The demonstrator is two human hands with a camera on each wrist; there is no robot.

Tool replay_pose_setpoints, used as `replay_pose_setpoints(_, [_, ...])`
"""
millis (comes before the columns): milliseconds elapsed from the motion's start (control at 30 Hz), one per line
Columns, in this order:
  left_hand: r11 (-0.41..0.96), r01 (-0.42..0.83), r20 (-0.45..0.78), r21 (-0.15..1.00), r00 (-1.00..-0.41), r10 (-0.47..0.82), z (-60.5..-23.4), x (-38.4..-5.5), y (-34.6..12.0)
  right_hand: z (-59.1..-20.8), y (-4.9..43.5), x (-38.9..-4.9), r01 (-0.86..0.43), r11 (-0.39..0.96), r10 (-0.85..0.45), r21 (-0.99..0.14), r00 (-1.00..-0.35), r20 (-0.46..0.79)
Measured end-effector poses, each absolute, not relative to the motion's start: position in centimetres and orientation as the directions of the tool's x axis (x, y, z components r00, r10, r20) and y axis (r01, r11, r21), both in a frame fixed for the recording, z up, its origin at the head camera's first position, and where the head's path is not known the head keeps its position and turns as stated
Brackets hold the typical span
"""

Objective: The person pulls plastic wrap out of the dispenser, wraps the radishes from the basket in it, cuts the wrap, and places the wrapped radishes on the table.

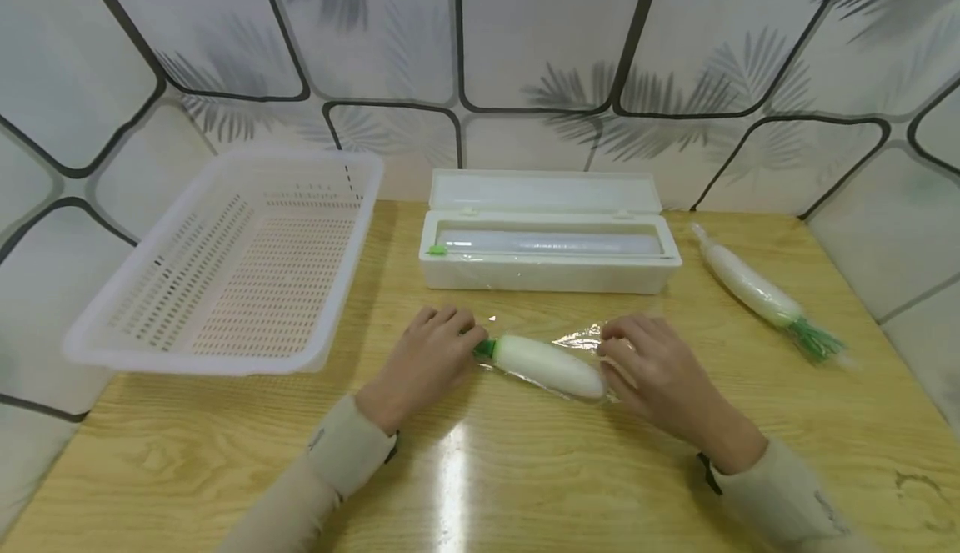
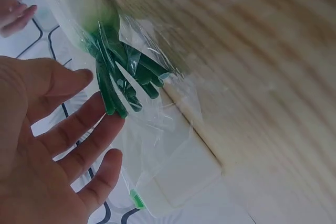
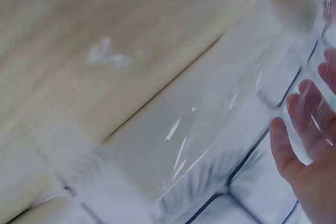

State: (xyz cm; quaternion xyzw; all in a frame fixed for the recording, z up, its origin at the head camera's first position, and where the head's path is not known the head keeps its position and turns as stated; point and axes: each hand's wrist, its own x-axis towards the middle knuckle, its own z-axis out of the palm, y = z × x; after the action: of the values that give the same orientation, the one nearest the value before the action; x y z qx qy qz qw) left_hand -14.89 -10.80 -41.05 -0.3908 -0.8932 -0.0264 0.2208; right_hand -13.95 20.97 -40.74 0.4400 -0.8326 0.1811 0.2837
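Observation:
A white radish [image 1: 551,366] with short green stalks lies on clear plastic film [image 1: 581,339] in front of the long white box. At its stalk end, my left hand [image 1: 431,357] has loosely spread fingers. In the left wrist view, those fingertips touch or nearly touch the green stalks [image 2: 113,77], which lie under film. By the radish's pale tip, my right hand [image 1: 660,374] has its fingers at the film. The right wrist view shows these fingers [image 3: 310,124] apart and lightly bent, with shiny film around them; no firm pinch shows there.
Behind the radish stands an open white film box [image 1: 551,276] with a roll inside and a green slider [image 1: 437,250]. A white plastic basket [image 1: 330,319] sits at the left. Another radish [image 1: 750,282], wrapped in film, lies at the right. Patterned cloth [image 1: 532,36] backs the wooden table [image 1: 525,486].

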Motion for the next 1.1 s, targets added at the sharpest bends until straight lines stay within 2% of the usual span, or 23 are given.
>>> replay_pose_setpoints(67, [0.690,0.714,0.406,-0.119,-0.599,0.690,-41.1,-14.9,-10.8,-41.0,20.0,-13.4,-0.857,0.515,-0.679,0.004,-0.405,0.612])
replay_pose_setpoints(133, [0.687,0.718,0.392,-0.114,-0.603,0.695,-41.2,-15.0,-10.9,-41.2,19.5,-13.0,-0.863,0.505,-0.703,0.023,-0.396,0.590])
replay_pose_setpoints(400, [0.676,0.731,0.356,-0.089,-0.611,0.707,-41.2,-15.2,-10.9,-42.0,19.4,-13.6,-0.839,0.542,-0.686,-0.060,-0.482,0.545])
replay_pose_setpoints(600, [0.677,0.735,0.312,0.044,-0.654,0.689,-40.8,-15.4,-10.4,-42.2,19.9,-14.5,-0.853,0.491,-0.674,-0.176,-0.500,0.544])
replay_pose_setpoints(833, [0.672,0.706,0.236,0.222,-0.708,0.665,-40.7,-16.0,-10.3,-41.5,20.9,-15.7,-0.803,0.445,-0.689,-0.397,-0.590,0.422])
replay_pose_setpoints(1100, [0.658,0.635,0.113,0.405,-0.749,0.653,-40.6,-16.9,-10.4,-41.1,21.2,-16.9,-0.717,0.521,-0.669,-0.463,-0.680,0.299])
